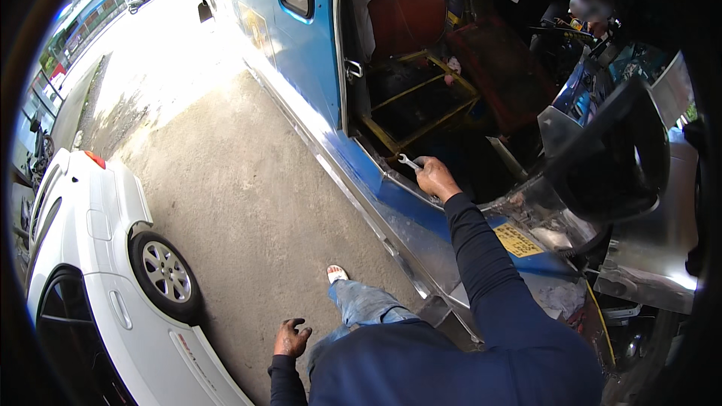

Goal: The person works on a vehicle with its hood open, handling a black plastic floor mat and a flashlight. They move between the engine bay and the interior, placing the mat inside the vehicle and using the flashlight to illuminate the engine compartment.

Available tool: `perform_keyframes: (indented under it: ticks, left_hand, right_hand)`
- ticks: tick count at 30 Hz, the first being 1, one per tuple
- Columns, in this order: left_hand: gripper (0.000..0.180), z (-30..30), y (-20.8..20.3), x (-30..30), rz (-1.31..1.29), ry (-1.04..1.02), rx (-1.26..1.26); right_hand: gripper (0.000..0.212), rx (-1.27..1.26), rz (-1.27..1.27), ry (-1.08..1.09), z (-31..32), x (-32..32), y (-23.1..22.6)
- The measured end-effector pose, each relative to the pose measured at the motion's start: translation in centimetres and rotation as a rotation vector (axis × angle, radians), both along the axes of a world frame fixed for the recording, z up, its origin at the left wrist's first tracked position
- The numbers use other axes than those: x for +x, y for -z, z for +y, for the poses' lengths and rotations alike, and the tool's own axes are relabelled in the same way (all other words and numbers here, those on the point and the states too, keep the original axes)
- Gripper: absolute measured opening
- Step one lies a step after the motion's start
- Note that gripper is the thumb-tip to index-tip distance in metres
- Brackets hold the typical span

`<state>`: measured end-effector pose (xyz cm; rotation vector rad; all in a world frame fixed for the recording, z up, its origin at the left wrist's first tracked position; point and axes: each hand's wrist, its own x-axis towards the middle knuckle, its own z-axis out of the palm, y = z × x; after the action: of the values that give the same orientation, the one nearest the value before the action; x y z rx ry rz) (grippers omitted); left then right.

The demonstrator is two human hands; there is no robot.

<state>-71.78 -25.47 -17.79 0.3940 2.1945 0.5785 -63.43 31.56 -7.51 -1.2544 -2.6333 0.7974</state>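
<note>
Right hand [435, 178]: fingers closed round a wrench [408, 161], arm stretched out to the front right. Left hand [291, 338]: low beside the torso, fingers loosely curled, gap between thumb and fingertips, nothing visible in it; it hangs over the concrete ground [226, 150], well apart from both vehicles.

Wrench: silver-grey metal, forked head clear of the fingers and pointing up-left; rest mostly hidden by the grip. It sits at the lower edge of the doorway of the blue vehicle [312, 45], near the corner of the sill. Can't tell if hand or wrench touches the sill.

Edges: the blue vehicle's bright lower trim [329, 156] runs diagonally along the ground. Past the sill, the cab floor is dark, with a yellow metal frame [438, 122] inside and a red seat [410, 19] behind it. Black mirror [624, 162] stands right of the right forearm; yellow label [517, 240] on the blue body just beside the sleeve. Another person [590, 11] at the cab's far side.

Room: wide strip of bare concrete between trim and white car [105, 233], the person's sandalled foot [337, 274] on it.
</note>
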Motion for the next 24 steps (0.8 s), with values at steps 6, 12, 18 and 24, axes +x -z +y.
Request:
perform_keyframes:
  ticks: [6,12,18,24]
  left_hand:
    - [0.05,5.4,2.2,-14.7,0.035,-0.121,0.059]
    - [0.051,8.4,3.3,-29.0,0.054,0.052,-0.096]
    - [0.055,10.1,6.6,-42.1,0.093,0.266,-0.269]
    - [0.041,12.9,5.2,-48.2,-0.054,0.063,-0.287]
  right_hand:
    - [0.03,0.073,0.02,0.33,11.5,-12.7,4.7]
    - [0.034,0.302,-0.364,0.062,22.9,-18.8,12.2]
    - [0.025,0.495,-0.213,0.075,32.4,-21.5,22.8]
    - [0.026,0.759,-0.336,0.169,47.4,-31.5,35.7]
